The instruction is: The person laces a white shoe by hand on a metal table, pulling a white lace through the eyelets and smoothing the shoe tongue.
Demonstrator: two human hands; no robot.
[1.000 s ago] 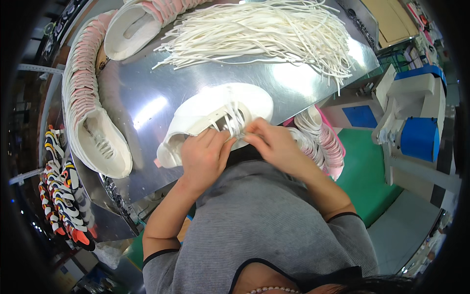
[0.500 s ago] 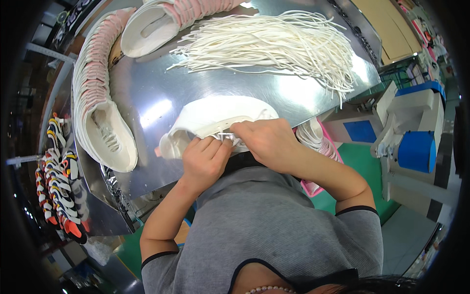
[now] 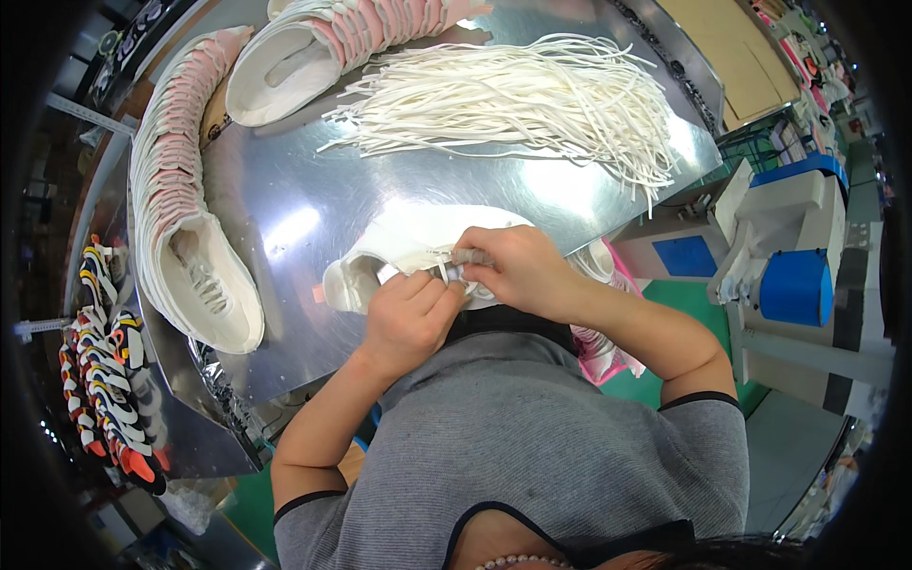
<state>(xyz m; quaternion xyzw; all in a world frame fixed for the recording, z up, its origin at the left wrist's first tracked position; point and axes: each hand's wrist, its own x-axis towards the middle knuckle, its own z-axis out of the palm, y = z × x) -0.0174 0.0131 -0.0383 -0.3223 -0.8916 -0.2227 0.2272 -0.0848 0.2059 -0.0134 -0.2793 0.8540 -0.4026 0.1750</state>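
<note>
**White shoe laced at near edge of tabletop**

A white shoe (image 3: 408, 252) is laid on its side on the shiny metal tabletop (image 3: 313, 190), close to the near edge, just in front of the person's chest. A white lace (image 3: 446, 269) is pinched at the shoe's eyelet area by both hands. The left hand (image 3: 410, 318) is closed, fingers (image 3: 439, 293) pressed together on the lace & the shoe's upper. The right hand (image 3: 518, 271) is curled over the shoe from the right, fingertips pinching the lace end; the 2 hands are touching.

Further back, a loose pile of white laces (image 3: 532, 95) is spread across the tabletop, well apart from the shoe. A curved row of nested white-and-pink shoes (image 3: 185, 209) is lined up along the left side, w/ a second row (image 3: 351, 38) at the far edge. Multicoloured shoes (image 3: 100, 380) are seen below the tabletop at far left. A white-and-blue machine (image 3: 779, 256) stands to the right.
</note>
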